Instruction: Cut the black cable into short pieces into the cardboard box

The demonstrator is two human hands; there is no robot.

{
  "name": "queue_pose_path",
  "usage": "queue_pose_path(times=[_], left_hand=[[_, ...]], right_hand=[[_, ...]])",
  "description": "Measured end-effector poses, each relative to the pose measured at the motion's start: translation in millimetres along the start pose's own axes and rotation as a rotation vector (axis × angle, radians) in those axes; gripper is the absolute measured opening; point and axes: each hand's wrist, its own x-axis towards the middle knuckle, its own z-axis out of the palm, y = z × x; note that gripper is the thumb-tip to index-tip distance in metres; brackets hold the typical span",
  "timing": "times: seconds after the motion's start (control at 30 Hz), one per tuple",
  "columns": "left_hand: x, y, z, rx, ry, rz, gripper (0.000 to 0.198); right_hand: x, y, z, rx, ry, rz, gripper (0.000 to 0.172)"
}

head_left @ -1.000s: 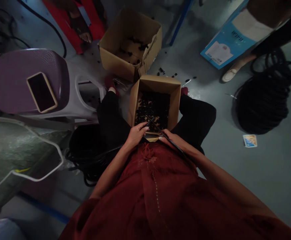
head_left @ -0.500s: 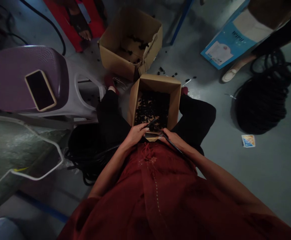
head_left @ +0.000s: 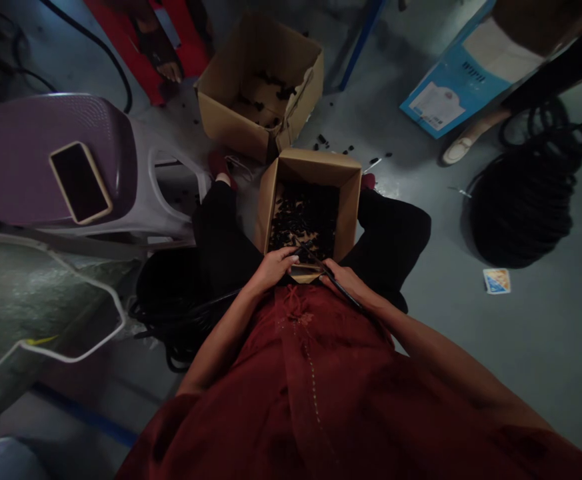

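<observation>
An open cardboard box (head_left: 349,200) stands between my knees, filled with several small black parts (head_left: 305,217). My left hand (head_left: 272,268) is closed at the box's near edge, pinching a small black piece at its fingertips. My right hand (head_left: 347,279) is closed on a thin black cable (head_left: 345,293) whose end points toward the left hand over the box. The cable runs back along my right forearm.
A second open cardboard box (head_left: 265,87) stands farther ahead, loose black parts (head_left: 331,144) scattered beside it. A purple stool (head_left: 31,160) at left carries a phone (head_left: 79,181). A black cable coil (head_left: 521,200) lies at right, another coil (head_left: 181,313) by my left leg. A blue carton (head_left: 458,73) lies top right.
Both hands stay at the box's near edge. The cable tip and the left fingertips have drawn slightly closer together.
</observation>
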Motion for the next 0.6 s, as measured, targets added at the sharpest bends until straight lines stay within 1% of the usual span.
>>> queue_pose_path(times=[0.2,0.33,0.47,0.6], left_hand=[[6.6,-6.9,0.8,0.018,0.008,-0.005,0.041],[11.8,-11.5,0.7,0.008,0.017,-0.015,0.041],[16.0,-15.8,1.2,0.018,0.029,-0.030,0.040],[19.5,-20.9,2.6,0.038,0.035,-0.045,0.038]], right_hand=[[4.4,6.6,5.0,-0.020,0.019,-0.023,0.018],[6.3,5.7,4.5,-0.051,0.025,-0.058,0.018],[9.0,3.8,4.4,-0.075,0.031,-0.029,0.017],[13.8,6.6,5.0,-0.035,0.051,-0.007,0.015]])
